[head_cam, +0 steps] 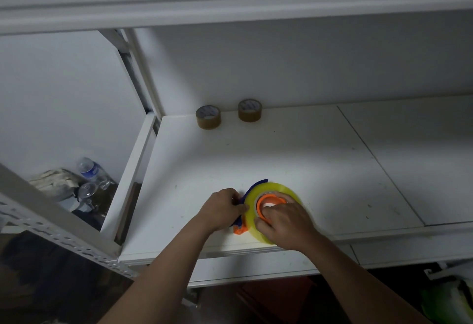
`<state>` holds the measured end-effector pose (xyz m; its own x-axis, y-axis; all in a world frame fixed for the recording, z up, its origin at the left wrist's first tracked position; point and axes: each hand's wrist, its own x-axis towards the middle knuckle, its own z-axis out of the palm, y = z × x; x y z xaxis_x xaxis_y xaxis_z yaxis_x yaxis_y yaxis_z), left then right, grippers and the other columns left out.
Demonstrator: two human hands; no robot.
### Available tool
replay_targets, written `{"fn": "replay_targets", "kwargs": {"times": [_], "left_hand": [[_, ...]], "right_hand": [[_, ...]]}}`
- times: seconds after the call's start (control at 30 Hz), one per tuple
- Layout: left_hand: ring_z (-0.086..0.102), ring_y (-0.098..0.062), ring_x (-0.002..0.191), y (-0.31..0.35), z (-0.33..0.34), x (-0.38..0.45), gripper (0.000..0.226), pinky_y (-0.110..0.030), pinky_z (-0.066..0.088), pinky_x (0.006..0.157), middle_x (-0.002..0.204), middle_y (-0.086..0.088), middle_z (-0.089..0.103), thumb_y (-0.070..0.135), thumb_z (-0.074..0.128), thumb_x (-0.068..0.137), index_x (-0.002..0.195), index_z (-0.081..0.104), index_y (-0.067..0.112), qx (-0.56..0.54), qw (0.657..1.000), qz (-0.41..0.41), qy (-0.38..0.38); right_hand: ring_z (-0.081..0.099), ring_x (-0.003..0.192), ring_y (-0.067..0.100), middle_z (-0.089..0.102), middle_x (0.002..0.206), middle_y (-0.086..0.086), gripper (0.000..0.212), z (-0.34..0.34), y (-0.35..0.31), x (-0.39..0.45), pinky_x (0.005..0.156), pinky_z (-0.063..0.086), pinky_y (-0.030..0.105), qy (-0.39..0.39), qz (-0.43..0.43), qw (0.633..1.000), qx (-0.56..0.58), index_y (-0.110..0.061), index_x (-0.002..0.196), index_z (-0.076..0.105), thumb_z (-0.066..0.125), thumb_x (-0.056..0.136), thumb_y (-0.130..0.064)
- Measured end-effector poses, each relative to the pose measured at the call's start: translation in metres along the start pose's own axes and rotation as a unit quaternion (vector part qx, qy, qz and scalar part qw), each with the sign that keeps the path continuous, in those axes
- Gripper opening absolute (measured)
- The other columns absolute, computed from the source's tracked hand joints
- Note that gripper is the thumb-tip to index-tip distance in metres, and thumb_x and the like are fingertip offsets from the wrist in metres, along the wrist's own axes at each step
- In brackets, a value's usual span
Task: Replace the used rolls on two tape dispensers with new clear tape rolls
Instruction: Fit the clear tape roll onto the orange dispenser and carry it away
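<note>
A blue and orange tape dispenser [240, 229] lies flat near the front edge of the white shelf [294, 159]. A thick clear, yellowish tape roll [279, 189] sits on its orange hub [268, 199]. My left hand [222, 208] grips the dispenser's blue frame at the left side. My right hand [284, 223] lies on top of the roll with its fingers pressing on the roll by the hub. Two brown tape rolls [208, 116] [249, 110] stand at the back of the shelf by the wall.
A white upright post [138, 88] borders the shelf on the left. Beyond it, lower down, lie a plastic water bottle [92, 171], a glass item [87, 191] and a crumpled bag [53, 182]. The shelf extends to the right past a panel seam [378, 162].
</note>
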<state>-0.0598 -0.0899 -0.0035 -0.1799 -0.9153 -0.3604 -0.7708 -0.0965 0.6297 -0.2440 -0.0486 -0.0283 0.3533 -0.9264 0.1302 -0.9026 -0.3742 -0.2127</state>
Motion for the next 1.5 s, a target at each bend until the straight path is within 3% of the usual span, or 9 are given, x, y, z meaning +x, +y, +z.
{"fn": "replay_targets", "kwargs": {"times": [0.33,0.47,0.57,0.63,0.77,0.87,1.17,1.33,1.5], "left_hand": [[0.061,-0.022,0.088,0.008,0.004,0.001,0.027,-0.026,0.044,0.075,0.105,-0.008,0.070,0.021,0.046,0.097,0.114,0.065,0.012,0.060,0.997,0.048,0.000],[0.066,-0.026,0.083,0.006,0.005,-0.003,0.027,-0.036,0.055,0.079,0.096,-0.009,0.071,0.009,0.044,0.092,0.109,0.065,0.013,-0.031,0.997,0.075,-0.014],[0.064,-0.020,0.097,0.007,0.007,-0.003,0.033,-0.037,0.053,0.090,0.116,-0.001,0.065,0.007,0.049,0.092,0.119,0.058,0.023,-0.122,0.991,0.059,-0.006],[0.060,-0.020,0.110,0.008,0.005,-0.001,0.038,-0.030,0.048,0.091,0.128,-0.003,0.060,0.022,0.057,0.092,0.130,0.053,0.019,-0.075,0.995,0.019,0.062],[0.059,-0.022,0.074,0.004,-0.001,0.002,0.042,-0.029,0.045,0.064,0.071,-0.001,0.060,0.052,0.053,0.088,0.071,0.054,0.014,0.127,0.990,-0.034,0.052],[0.067,-0.024,0.081,0.007,0.004,0.002,0.045,-0.031,0.050,0.072,0.082,-0.006,0.071,0.046,0.044,0.095,0.080,0.066,0.009,0.173,0.985,-0.026,-0.010],[0.063,-0.030,0.096,0.014,0.006,0.006,0.030,-0.031,0.045,0.074,0.102,-0.013,0.070,0.028,0.038,0.097,0.093,0.061,0.009,0.196,0.980,0.018,0.000],[0.065,-0.028,0.089,0.014,0.000,0.005,0.026,-0.032,0.049,0.074,0.094,-0.012,0.072,0.026,0.040,0.094,0.076,0.054,0.015,0.139,0.990,-0.002,-0.018],[0.057,-0.021,0.075,0.013,-0.006,0.005,0.031,-0.026,0.042,0.069,0.091,-0.012,0.072,0.023,0.042,0.095,0.066,0.052,0.017,0.082,0.996,-0.020,-0.020]], "right_hand": [[0.063,0.083,0.019,0.067,0.069,0.001,0.046,0.008,0.004,0.001,0.110,0.029,0.035,0.026,-0.011,1.000,-0.004,-0.020,0.069,0.063,0.034,0.088,-0.050],[0.062,0.091,0.018,0.070,0.076,0.001,0.048,0.007,0.003,0.000,0.110,0.026,0.033,0.020,-0.012,1.000,0.004,-0.021,0.075,0.066,0.031,0.088,-0.052],[0.062,0.090,0.019,0.068,0.072,0.002,0.047,0.004,0.003,-0.001,0.109,0.029,0.034,0.025,-0.016,1.000,0.008,-0.021,0.073,0.065,0.033,0.089,-0.051],[0.062,0.093,0.020,0.068,0.073,0.002,0.048,0.003,0.003,-0.002,0.108,0.027,0.031,0.027,-0.014,1.000,0.007,-0.020,0.073,0.065,0.032,0.088,-0.051],[0.060,0.098,0.020,0.068,0.075,0.002,0.049,0.002,0.003,-0.002,0.107,0.026,0.029,0.026,-0.014,1.000,0.001,-0.020,0.076,0.065,0.030,0.087,-0.053],[0.059,0.103,0.019,0.070,0.081,0.001,0.051,0.002,0.004,-0.002,0.108,0.027,0.031,0.021,-0.022,1.000,0.001,-0.020,0.080,0.066,0.030,0.087,-0.054],[0.057,0.076,0.015,0.061,0.067,-0.005,0.032,0.010,0.008,-0.001,0.105,0.037,0.038,0.062,-0.037,0.997,0.033,-0.020,0.065,0.058,0.046,0.083,-0.044],[0.050,0.089,0.023,0.058,0.088,0.000,0.020,0.014,0.009,-0.002,0.092,0.037,0.039,0.253,0.077,0.956,0.129,-0.016,0.083,0.058,0.049,0.078,-0.034],[0.044,0.113,0.020,0.050,0.116,-0.001,0.041,0.006,0.008,0.008,0.095,0.037,0.036,0.254,0.300,0.841,0.371,-0.014,0.116,0.052,0.046,0.082,-0.036]]}}
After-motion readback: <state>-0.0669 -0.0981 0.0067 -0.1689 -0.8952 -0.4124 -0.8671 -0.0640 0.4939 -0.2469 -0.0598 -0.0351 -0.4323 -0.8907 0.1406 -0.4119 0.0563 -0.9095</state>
